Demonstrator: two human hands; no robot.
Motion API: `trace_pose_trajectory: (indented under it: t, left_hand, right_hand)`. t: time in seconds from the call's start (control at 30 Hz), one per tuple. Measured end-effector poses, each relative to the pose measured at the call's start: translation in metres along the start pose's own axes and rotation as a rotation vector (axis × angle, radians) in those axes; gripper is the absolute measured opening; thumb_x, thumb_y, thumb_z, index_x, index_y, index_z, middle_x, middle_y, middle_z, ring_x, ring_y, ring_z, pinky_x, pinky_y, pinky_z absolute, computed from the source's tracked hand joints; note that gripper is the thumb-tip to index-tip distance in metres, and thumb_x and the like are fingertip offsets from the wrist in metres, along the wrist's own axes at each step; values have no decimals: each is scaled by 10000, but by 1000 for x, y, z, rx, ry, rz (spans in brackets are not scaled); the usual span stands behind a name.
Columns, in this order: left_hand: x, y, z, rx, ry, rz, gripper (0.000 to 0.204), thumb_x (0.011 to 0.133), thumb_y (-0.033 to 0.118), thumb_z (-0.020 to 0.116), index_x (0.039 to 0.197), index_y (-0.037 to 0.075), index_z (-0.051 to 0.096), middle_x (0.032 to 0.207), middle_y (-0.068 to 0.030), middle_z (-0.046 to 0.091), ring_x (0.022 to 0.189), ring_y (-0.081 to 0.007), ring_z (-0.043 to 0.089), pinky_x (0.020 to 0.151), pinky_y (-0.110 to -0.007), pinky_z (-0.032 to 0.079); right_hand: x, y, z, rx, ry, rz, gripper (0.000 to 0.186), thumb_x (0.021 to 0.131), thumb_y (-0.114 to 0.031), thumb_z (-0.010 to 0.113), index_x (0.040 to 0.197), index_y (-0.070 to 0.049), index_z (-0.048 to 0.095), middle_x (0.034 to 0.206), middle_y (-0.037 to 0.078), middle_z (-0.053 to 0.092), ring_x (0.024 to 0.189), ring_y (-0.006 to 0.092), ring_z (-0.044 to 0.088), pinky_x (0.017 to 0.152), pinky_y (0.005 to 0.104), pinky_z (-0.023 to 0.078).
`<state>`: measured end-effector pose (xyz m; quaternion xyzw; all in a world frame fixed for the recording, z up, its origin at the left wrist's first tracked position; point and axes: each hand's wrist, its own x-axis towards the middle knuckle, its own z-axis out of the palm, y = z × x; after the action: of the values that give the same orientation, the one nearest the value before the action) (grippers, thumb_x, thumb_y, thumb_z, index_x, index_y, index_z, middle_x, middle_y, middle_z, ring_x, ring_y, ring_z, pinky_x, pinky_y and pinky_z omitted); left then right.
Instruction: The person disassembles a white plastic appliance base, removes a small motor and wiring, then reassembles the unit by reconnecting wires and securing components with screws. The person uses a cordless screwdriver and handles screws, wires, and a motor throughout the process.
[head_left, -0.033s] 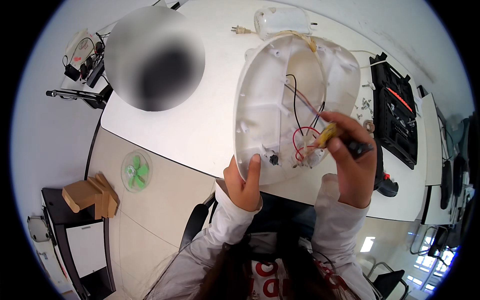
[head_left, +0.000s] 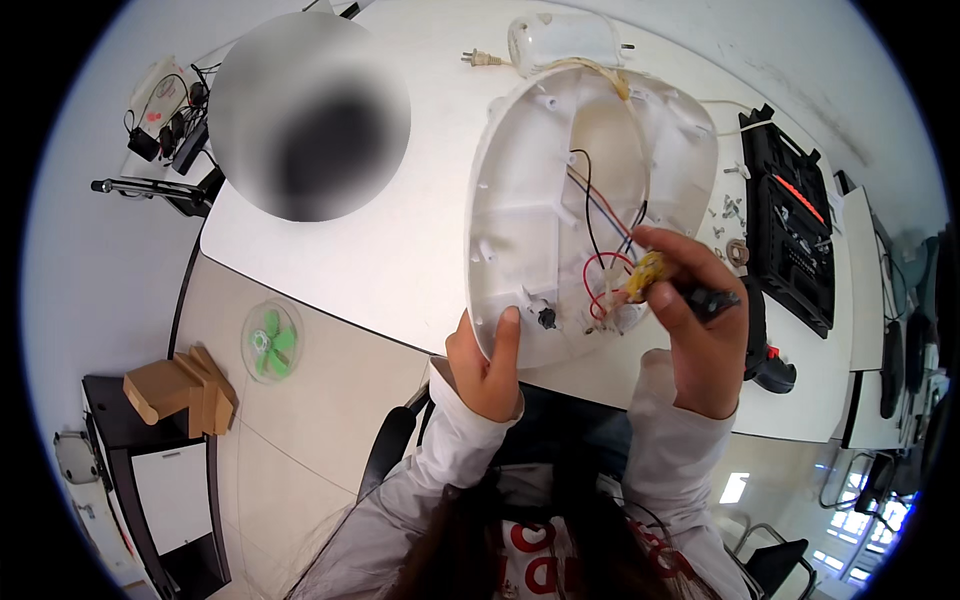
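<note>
At table edge we are propping one white appliance shell [head_left: 560, 200] open, wiring exposed: disassembly judged partway. Left hand [head_left: 487, 365] is clamping its lower rim; right hand [head_left: 690, 330] is gripping one yellow-handled screwdriver [head_left: 665, 280] at the wires [head_left: 600, 225]. Outward: several loose screws [head_left: 728, 210], one black toolcase [head_left: 790, 225].
</note>
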<state>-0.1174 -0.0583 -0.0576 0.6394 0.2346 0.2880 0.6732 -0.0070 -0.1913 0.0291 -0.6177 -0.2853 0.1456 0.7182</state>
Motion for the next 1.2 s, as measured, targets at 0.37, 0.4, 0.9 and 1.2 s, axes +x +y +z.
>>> trace_pose_trajectory:
  t: [0.37,0.4,0.9,1.2]
  left_hand:
    - [3,-2,-1,-100,-38,-42,274,922,157,520,1082,-63,554,965,-108,633,847,-157,589,748,-276,461]
    - [4,-2,1,-119,-31,-35,277,922,156,520,1088,-63,550,971,-110,633,850,-158,590,751,-278,462]
    - [7,11,11,-263,-29,-41,262,914,162,548,1062,-53,569,947,-83,635,843,-139,579,762,-262,449]
    - [6,8,12,-284,-49,-38,256,937,132,501,1101,-58,551,965,-92,632,857,-131,574,773,-258,454]
  right_hand:
    - [-5,12,10,-439,-57,10,177,783,19,672,922,-19,570,768,77,677,744,139,665,646,207,449]
    - [-5,13,10,-461,-57,5,165,783,21,669,909,-14,568,765,76,677,760,152,676,645,211,455]
    - [-5,28,22,-548,14,-58,86,835,16,618,906,21,571,831,96,679,782,148,671,692,220,462]
    - [-7,36,25,-525,51,-109,106,810,44,616,887,3,555,793,103,665,769,210,680,654,248,476]
